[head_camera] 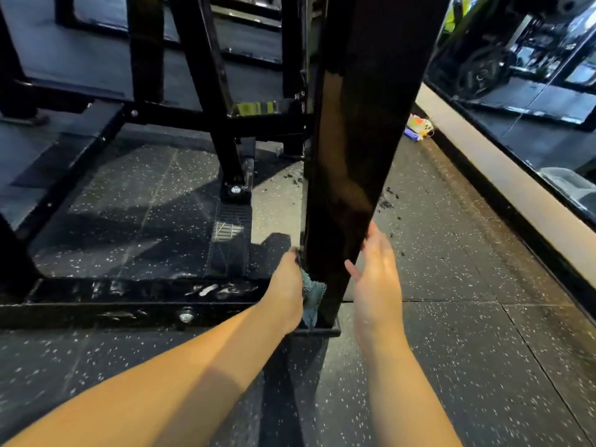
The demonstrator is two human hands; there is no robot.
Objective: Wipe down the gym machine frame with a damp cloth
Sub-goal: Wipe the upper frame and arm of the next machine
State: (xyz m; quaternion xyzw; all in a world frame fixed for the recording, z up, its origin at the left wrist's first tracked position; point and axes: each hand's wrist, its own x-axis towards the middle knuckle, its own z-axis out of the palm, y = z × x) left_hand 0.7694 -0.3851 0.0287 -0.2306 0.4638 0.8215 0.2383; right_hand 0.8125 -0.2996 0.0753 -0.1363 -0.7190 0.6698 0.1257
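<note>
Two hands flank the foot of the gym machine's glossy black upright post. The left hand presses a crumpled grey-green cloth against the post's left face, just above its base plate, its fingers curled round the cloth. The right hand touches the post's right edge, its fingers straight and holding nothing. Speckled rubber floor lies beneath.

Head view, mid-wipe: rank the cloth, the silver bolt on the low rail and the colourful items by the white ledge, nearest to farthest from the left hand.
1. The cloth: held by the left hand against the upright post.
2. The silver bolt: on the low rail, off to the hand's left.
3. The colourful items: far beyond the post, by the white ledge.
</note>
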